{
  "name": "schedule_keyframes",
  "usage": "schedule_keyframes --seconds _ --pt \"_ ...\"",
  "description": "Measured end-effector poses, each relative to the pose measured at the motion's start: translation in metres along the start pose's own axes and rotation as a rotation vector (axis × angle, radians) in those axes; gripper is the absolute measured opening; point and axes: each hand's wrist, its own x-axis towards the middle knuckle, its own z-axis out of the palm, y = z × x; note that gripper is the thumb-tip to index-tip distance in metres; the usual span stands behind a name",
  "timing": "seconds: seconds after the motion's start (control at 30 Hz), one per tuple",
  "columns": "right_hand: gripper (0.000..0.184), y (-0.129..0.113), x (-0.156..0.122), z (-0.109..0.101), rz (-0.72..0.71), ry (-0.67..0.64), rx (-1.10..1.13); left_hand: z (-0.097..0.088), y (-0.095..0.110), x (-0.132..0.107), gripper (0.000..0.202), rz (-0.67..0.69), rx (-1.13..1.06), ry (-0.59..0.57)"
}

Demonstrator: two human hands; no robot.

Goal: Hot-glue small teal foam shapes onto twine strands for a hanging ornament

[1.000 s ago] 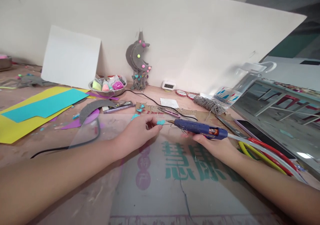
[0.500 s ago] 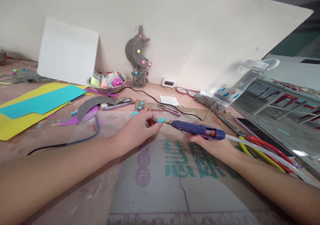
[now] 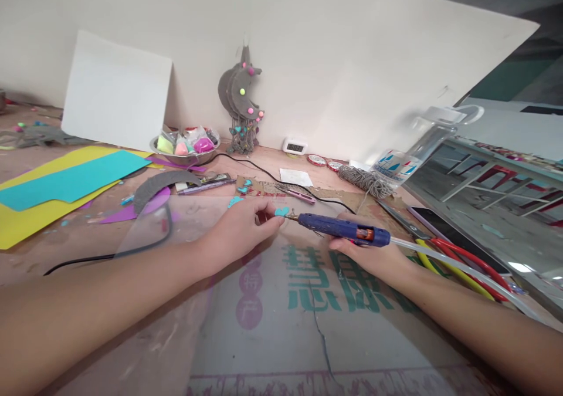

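Between the thumb and fingers of my left hand [image 3: 246, 229] is a small turquoise heart-shaped piece [image 3: 281, 212]. My right hand [image 3: 367, 252] is closed around a blue hot glue gun [image 3: 338, 227], whose metal nozzle points left and reaches the edge of the piece. From the gun's rear a long translucent glue stick [image 3: 448, 261] trails to the right. More turquoise pieces [image 3: 247, 186] lie just beyond my left hand. Both hands are above a clear plastic sheet over printed cardboard [image 3: 281, 343].
Scissors with red and yellow handles [image 3: 466, 261] and a phone [image 3: 457, 237] lie at right, near a grey yarn bundle [image 3: 367, 182] and a clear bottle [image 3: 413, 144]. A metal bowl [image 3: 187, 156] stands behind; coloured sheets [image 3: 74, 185] lie left. A grey moon ornament [image 3: 241, 97] hangs on the wall.
The whole view has shifted slightly. The glue gun nozzle remains at the turquoise piece, and both hands keep their grips.
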Motion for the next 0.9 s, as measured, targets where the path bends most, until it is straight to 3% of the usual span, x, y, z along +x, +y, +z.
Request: schedule_keyframes --seconds 0.9 --pt "0.027 -0.0076 -0.0013 0.0007 0.072 -0.008 0.064 0.0 -0.0018 0.0005 0.021 0.008 0.031 -0.011"
